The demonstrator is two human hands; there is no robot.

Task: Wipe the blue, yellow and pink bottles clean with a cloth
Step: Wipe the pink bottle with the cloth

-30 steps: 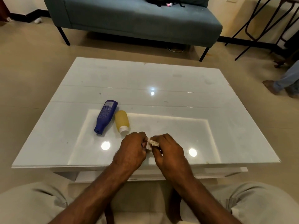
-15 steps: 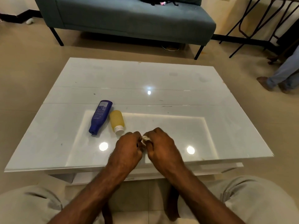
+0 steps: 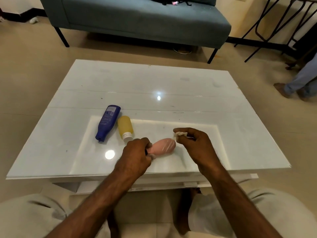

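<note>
The pink bottle [image 3: 163,146] lies on its side near the front of the white glass table [image 3: 188,86], its cap end hidden inside my left hand [image 3: 136,156], which grips it. My right hand [image 3: 194,145] hovers just right of the bottle's rounded base, pinching a small white cloth [image 3: 179,134] between thumb and fingers. The cloth sits just above the bottle's end. To the left, the blue bottle [image 3: 107,122] and the yellow bottle [image 3: 125,128] with a white cap lie side by side, caps toward me.
A teal sofa [image 3: 137,19] stands beyond the table. Black metal chair legs [image 3: 267,23] and another person's legs and feet [image 3: 298,83] are at the right. My knees [image 3: 34,215] sit below the table's front edge.
My hands were pressed together around the cloth; now they have parted. The right hand moved right with the cloth, and the pink bottle shows in my left hand.
</note>
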